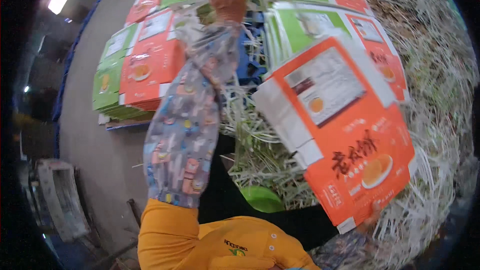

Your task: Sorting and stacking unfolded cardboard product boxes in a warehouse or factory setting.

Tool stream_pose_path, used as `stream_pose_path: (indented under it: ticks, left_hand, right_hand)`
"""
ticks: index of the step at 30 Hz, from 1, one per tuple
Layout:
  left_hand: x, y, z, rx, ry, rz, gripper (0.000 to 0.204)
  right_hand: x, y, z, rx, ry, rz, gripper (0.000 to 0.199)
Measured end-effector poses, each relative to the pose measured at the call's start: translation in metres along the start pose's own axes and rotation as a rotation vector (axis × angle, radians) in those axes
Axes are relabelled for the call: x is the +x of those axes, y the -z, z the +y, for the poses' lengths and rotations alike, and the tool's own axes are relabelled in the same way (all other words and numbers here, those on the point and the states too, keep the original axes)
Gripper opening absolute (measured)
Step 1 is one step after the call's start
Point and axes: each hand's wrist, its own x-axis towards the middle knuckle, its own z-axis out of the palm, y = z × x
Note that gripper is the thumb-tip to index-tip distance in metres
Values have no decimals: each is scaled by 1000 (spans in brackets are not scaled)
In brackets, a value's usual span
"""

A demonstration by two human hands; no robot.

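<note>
A flat orange carton blank [350, 155], perhaps several in a stack, tilts up on my right side, printed with a dish of food and white flaps. My right hand [372, 215] grips its lower right edge; the fingers are mostly hidden and blurred. My left arm, in a patterned sleeve cover, reaches far forward. At its end my left hand [229, 0] is back side up with fingers stretched away from me, by the blue plastic pallet [247, 52] between the carton stacks. Nothing shows in that hand.
Stacks of green blanks [112, 70] and orange blanks [152, 62] stand at left; more green blanks [307, 27] lie beyond the tilted carton. Shredded white and green strips [425, 70] pile up at right. A green bowl-like thing [262, 199] sits near my legs, and a grey crate [64, 197] stands at lower left.
</note>
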Motion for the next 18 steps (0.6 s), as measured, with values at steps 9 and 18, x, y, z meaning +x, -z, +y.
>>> stream_pose_path:
  ticks: [9,18]
  left_hand:
    - [-122,58,20,-764,-105,-718,82]
    - [-243,225,126,-2110,1510,-1380,49]
  right_hand:
    - [22,-71,78,-283,34,105,40]
    - [-1,-85,107,-304,-38,66,35]
